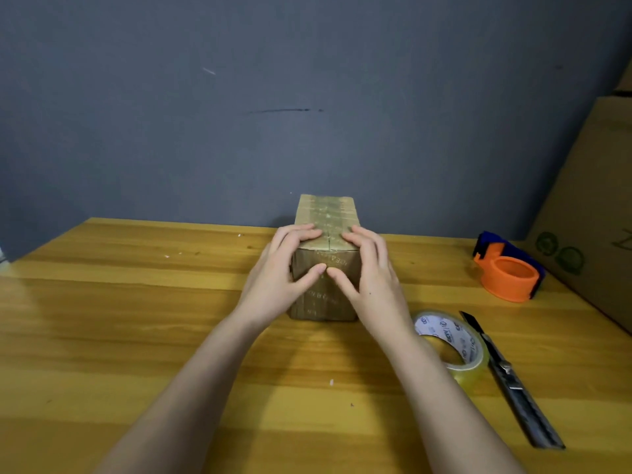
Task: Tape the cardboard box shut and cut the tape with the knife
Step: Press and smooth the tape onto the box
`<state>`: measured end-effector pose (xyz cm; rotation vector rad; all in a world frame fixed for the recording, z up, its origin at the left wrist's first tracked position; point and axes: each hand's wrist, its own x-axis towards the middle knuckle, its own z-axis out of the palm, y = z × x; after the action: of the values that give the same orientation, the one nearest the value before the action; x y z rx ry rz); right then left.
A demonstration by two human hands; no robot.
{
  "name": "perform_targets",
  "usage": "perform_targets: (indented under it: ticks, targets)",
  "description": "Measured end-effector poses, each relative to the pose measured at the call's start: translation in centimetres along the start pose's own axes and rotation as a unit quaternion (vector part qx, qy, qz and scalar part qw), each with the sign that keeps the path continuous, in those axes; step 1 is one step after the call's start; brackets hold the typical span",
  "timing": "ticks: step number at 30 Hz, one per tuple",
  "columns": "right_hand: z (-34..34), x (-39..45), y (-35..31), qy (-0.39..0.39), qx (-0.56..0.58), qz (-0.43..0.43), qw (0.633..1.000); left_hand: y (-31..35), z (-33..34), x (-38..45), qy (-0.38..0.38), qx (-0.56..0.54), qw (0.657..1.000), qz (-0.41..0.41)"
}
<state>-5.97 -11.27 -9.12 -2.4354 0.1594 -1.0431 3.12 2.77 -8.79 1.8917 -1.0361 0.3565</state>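
Dim, soft overall; wide-angle bend at edges.

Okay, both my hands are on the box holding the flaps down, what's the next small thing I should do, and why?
Probably keep the left hand pressing the cardboard box and reach the right hand to the tape roll. The top seam looks closed, and the roll lies just right of that wrist, beside the knife.

A single head-worn wide-angle camera looks forward and down across the wooden desk (136,319) toward a dark grey wall (239,97), forearms reaching in close below.
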Motion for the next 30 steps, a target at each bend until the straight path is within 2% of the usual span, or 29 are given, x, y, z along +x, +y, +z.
perform_targets:
  ticks: [8,10,12,15,19,30]
  targets:
    - [-1.1,-0.2,-0.2,-0.077,-0.062,-0.010,0.995,-0.4,-0.4,0.0,-0.050,0.023,0.998,0.015]
    - [-1.0,-0.1,-0.5,-0.062,-0.011,0.012,0.998,-0.5,-0.6,0.1,-0.055,0.000,0.998,0.016]
    - [-0.6,-0.1,-1.1,-0.020,0.041,0.047,0.998,-0.3,-0.6,0.2,-0.047,-0.067,0.997,0.003]
    - [0.7,0.0,-2.0,0.052,0.015,0.062,0.997,-0.1,-0.3,0.4,-0.007,-0.124,0.992,-0.014]
    - [1.8,0.1,-1.9,0.090,-0.009,0.056,0.994,-0.5,0.0,0.5,0.010,-0.092,0.996,-0.005]
    - [1.1,-0.1,-0.7,0.035,-0.020,0.023,0.999,-0.6,-0.7,0.1,-0.028,-0.086,0.996,-0.002]
